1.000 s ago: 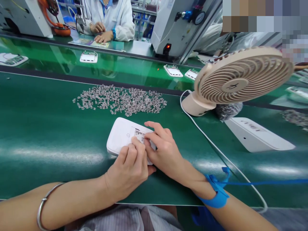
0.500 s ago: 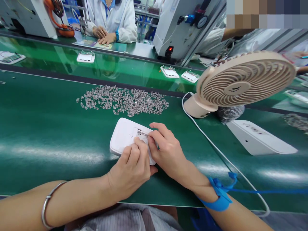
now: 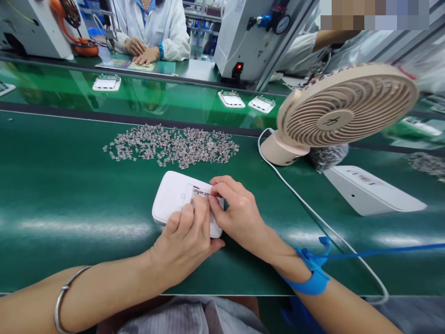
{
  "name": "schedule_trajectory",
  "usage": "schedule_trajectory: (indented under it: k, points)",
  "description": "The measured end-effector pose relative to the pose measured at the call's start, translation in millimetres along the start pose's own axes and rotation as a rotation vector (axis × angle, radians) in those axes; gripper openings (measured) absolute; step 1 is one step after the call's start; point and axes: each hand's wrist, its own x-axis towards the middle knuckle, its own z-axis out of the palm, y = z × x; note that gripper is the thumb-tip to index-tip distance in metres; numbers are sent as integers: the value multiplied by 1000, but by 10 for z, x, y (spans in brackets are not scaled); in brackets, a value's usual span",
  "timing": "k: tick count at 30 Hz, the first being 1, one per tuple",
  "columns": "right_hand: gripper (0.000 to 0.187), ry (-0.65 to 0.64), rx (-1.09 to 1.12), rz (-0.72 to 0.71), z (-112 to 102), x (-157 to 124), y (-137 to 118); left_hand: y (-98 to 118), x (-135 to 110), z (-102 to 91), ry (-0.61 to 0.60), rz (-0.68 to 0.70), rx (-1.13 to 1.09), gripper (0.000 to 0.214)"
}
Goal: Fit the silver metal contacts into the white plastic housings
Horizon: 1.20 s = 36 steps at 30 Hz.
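White plastic casing (image 3: 172, 197) lies flat on the green desk (image 3: 69, 195), just below centre of frame. Both hands on its right end. Left hand (image 3: 184, 241) comes in from lower left, fingers curled, fingertips pressed down on a small metal part (image 3: 200, 191) set in the casing's slot; can't tell if it actually pinches the part or only pushes on it. Right hand (image 3: 236, 213) comes in from lower right, fingers bent, index & thumb tips touching the same spot from the right side, rest of the hand lying over the casing's right edge. Blue wrist strap (image 3: 311, 278) w/ cord on the right wrist, metal bangle (image 3: 64, 297) on the left forearm.

Above the casing, centre of frame: loose heap of small metal clips (image 3: 170, 146) spread on the desk, apart from the hands. Right of frame: beige desk fan (image 3: 344, 109), its white cable (image 3: 313, 215) running down to lower right. Below the fan, a second white casing (image 3: 371, 190). Upper part of frame: shiny green conveyor (image 3: 156, 99) carrying several small white units (image 3: 106, 83). Upper left, beyond it, another person in a white coat (image 3: 153, 25), hands resting on the far desk.
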Motion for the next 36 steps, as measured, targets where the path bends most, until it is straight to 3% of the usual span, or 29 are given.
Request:
schedule_trajectory:
  k: [5,12,27,32,36]
  points:
    - [14,-6,48,69,-11,-34,16,-11,25,16,8,-8,-8,56]
    - [16,-46,303,200,-126,-124,83,-23,44,-12,-51,-11,23,55]
    - [19,-11,141,40,-56,-197,35,-7,44,27,-31,-44,7,55]
    - [22,-101,-51,-98,-113,-179,-14,-5,55,31,0,-61,18,49]
    - [19,-80,41,-42,-73,-151,13,0,63,20,14,-57,25,50]
